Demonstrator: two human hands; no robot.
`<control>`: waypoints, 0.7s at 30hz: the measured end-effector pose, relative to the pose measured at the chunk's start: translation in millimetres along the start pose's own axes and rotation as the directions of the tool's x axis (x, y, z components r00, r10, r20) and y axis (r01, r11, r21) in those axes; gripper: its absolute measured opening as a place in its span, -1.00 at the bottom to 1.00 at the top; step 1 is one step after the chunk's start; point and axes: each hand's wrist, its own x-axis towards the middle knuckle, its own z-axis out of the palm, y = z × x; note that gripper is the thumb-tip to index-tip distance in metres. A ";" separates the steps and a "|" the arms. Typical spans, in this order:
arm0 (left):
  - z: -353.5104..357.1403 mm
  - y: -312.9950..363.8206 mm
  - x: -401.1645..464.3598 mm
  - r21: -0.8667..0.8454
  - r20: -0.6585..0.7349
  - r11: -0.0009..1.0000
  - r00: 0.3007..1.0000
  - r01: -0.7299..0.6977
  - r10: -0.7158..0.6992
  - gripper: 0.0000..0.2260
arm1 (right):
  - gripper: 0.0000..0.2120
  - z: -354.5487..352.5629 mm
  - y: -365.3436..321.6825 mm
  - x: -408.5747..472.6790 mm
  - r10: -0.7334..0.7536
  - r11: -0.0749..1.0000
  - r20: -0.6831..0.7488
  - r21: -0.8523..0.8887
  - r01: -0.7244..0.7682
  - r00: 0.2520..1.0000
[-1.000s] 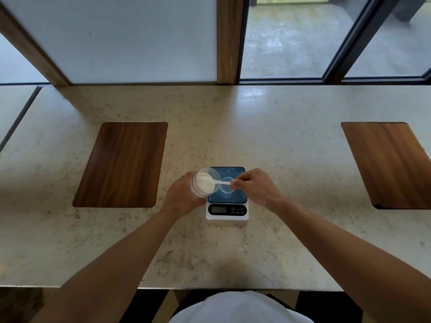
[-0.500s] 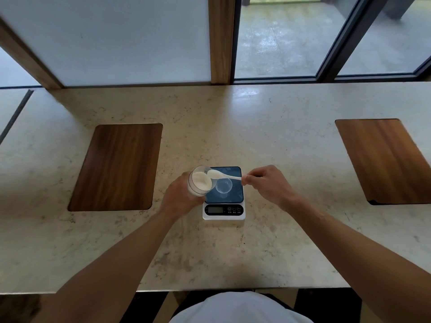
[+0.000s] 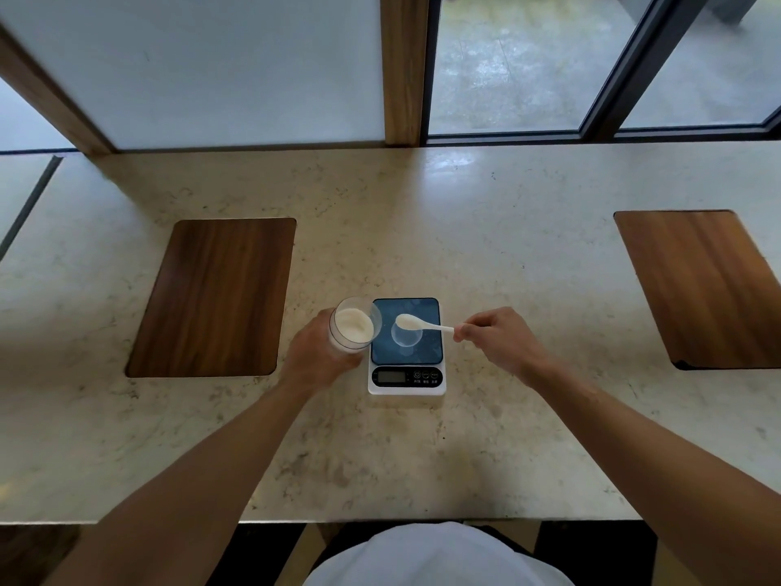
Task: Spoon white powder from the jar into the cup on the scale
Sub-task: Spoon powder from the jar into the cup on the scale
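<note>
On the scale stands the clear cup; over it hangs a loaded spoon, right hand grip clamped on its handle. Left of the scale, the left hand grips the tilted powder jar.

A clear, round plastic jar holding white powder is tilted with its open mouth turned toward the scale, just off that scale's left edge; the powder lies heaped against its lower side. A small white-bodied digital kitchen scale with a dark blue glossy weighing plate sits flat on the pale stone counter, nearer its front edge than its back, with its display and buttons facing the front. A small transparent cup stands upright near the middle of the plate. A white plastic spoon is poised over the cup's rim, bowl leftward, handle pointing right, roughly level
</note>
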 end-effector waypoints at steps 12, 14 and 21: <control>-2.0 -1.7 -5.1 -0.006 0.024 1.000 1.000 -0.016 0.016 -0.35 | -0.83 19.3 18.9 8.9 0.092 0.994 0.004 -0.067 -0.091 0.996; -2.5 -2.3 -5.8 -0.007 0.028 1.000 0.999 -0.016 0.017 -0.35 | -0.83 20.5 19.3 10.2 0.095 0.992 -0.003 -0.086 -0.095 0.995; -3.1 -1.4 -6.1 -0.017 0.024 0.999 0.999 -0.037 0.038 -0.37 | -0.82 27.6 16.2 19.5 0.092 0.988 -0.019 -0.124 -0.094 0.996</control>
